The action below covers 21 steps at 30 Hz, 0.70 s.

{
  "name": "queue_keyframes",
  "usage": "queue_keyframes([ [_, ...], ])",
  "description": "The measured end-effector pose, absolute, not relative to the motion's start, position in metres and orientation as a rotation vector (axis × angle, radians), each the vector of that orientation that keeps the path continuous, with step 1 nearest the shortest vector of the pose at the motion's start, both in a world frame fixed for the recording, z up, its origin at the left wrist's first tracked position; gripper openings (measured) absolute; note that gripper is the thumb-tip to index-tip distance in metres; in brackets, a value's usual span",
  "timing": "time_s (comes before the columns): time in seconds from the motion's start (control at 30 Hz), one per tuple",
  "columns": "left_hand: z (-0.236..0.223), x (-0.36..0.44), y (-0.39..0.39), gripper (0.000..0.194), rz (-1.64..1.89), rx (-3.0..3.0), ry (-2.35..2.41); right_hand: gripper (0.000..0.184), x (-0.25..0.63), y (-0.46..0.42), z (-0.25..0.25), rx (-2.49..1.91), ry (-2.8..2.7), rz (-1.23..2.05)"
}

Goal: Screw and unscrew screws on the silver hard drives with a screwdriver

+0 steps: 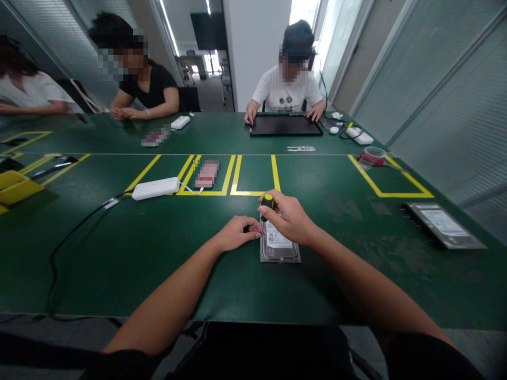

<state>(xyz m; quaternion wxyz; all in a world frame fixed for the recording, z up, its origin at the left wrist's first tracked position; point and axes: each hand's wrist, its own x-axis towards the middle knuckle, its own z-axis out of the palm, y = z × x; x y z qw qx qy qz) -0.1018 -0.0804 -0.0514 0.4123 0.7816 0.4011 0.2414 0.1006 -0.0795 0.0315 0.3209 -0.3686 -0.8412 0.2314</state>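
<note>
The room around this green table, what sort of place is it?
Probably an electronics workroom: yellow lines mark sections on the green table, and the right hand holds a screwdriver over a hard drive.

Daylight glares white through the window at the back, while the foreground stays dim. The bench shows a faint sheen and soft, dark shadow beneath the right forearm. Wide-angle distortion slants the side partitions; the hard drive's fine print is illegible.
</note>
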Motion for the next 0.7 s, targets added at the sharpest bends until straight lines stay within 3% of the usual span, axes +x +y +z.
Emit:
queue_keyframes([
  [0.7,-0.0507,-0.1015,-0.0808,0.017,0.605,1.957,1.01,0.03,0.1009,-0.0791,0.0299,-0.959,-2.193,0.624],
])
